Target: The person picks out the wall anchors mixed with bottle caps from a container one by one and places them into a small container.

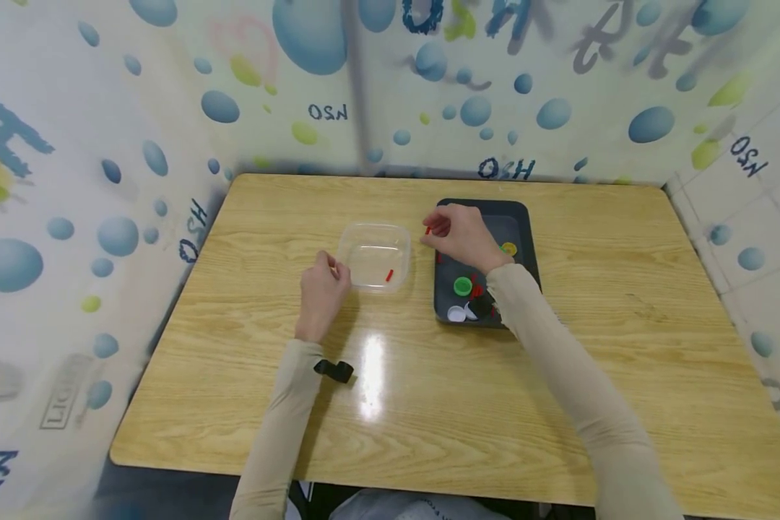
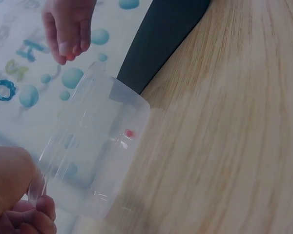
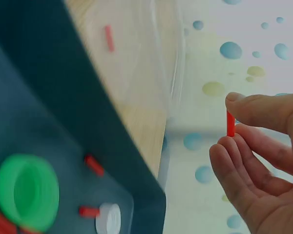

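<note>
Between thumb and fingers my right hand point(image 1: 461, 232) pinches a short red stick point(image 3: 230, 123), held up over the left edge of the dark tray point(image 1: 530, 238). My left hand point(image 1: 323, 292) grips the near-left rim of a clear plastic container point(image 1: 375, 227) with thumb and fingers. Inside that container lies one red stick point(image 1: 389, 275), also visible through its wall in the left wrist view. Several more red sticks lie in the tray, along with a green cap point(image 1: 463, 287), a white cap point(image 1: 456, 313) and a yellow ring-shaped piece point(image 1: 509, 248). The right forearm hides part of the tray.
Both containers stand on a light wooden table point(image 1: 390, 433), the tray to the right of the clear one. A patterned curtain point(image 1: 390, 94) hangs along the table's back and sides. A black strap device point(image 1: 334, 370) sits on the left wrist.
</note>
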The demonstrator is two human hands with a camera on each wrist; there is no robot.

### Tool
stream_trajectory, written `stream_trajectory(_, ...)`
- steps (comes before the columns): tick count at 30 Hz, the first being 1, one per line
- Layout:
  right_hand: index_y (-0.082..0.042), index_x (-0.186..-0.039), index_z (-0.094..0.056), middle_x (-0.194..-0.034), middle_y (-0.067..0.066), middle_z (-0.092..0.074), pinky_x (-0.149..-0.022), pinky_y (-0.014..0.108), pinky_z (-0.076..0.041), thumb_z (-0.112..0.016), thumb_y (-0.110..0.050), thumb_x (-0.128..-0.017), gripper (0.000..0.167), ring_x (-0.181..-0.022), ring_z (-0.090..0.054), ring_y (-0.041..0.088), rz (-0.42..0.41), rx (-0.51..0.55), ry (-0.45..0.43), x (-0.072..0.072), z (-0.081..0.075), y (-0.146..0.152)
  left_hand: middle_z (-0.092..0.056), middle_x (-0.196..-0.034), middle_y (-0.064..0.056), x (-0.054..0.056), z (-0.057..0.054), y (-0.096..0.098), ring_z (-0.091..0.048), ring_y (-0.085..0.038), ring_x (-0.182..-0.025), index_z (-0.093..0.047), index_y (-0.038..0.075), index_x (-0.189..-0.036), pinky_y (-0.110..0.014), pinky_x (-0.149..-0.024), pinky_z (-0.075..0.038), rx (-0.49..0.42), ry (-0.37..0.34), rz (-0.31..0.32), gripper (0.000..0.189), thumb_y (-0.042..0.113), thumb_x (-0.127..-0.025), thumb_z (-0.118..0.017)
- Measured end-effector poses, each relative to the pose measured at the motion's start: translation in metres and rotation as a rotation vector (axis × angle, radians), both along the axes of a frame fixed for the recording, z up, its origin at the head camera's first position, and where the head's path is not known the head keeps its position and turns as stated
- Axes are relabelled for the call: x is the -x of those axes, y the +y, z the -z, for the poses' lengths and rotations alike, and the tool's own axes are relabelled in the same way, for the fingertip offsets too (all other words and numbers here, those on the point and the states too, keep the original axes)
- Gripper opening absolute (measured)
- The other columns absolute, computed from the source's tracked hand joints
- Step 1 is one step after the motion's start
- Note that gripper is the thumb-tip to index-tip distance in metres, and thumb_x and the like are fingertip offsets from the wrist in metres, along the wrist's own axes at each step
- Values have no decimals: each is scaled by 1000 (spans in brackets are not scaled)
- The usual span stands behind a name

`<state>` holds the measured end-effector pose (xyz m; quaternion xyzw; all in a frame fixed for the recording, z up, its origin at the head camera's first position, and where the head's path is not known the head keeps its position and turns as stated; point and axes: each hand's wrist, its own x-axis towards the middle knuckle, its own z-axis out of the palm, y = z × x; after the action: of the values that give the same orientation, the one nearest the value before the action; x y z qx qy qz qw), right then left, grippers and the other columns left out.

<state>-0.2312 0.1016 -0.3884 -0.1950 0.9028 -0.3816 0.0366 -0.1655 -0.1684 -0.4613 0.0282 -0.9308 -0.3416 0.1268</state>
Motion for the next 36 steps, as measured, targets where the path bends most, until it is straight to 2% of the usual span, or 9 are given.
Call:
stream_trajectory(7, -3, -116, -71, -107, 12, -72, -89, 39, -55, -77, -20, -90, 32, -96, -67, 24, 6, 72, -63, 1, -3, -20, -61, -64, -11, 0, 1, -1, -53, -20, -50, -56, -1, -93, -30, -47, -39, -4, 14, -3, 15, 13, -95, -50)
stream_trajectory(15, -1, -117, -71, -108, 13, -73, -89, 38, -55, -78, -19, -89, 34, -97, -68, 25, -13, 97, -100, 10, 6, -42, -63, -66, -12, 1, 3, 1, -58, -27, -56, -56, 0, -92, -38, -53, -46, -6, 36, -19, 15, 13, -94, -51)
stream_trajectory(21, 1, -115, -71, -106, 14, -73, -89, 37, -56, -79, -17, -87, 34, -97, -68, 25, -57, 95, -95, 13, 7, -60, -64, -68, -13, 2, 4, 0, -59, -26, -57, -56, 0, -94, -38, -53, -46, -13, 14, -27, 14, 13, -95, -51)
stream_trajectory(27, 2, -114, -70, -106, 14, -72, -90, 37, -55, -77, -13, -88, 31, -98, -68, 25, -95, 81, -125, 11, 13, -69, -65, -68, -12, 2, 1, 4, -60, -26, -59, -56, 0, -93, -39, -54, -47, -3, 8, -17, 15, 14, -95, -51)
stream_trajectory(36, 3, -113, -72, -104, 17, -75, -90, 39, -56, -80, -13, -85, 33, -96, -71, 27, -151, 40, -84, 13, 24, -83, -66, -67, -14, 0, 2, 4, -63, -30, -59, -57, 0, -92, -43, -54, -49, -4, 23, -44, 13, 13, -94, -53)
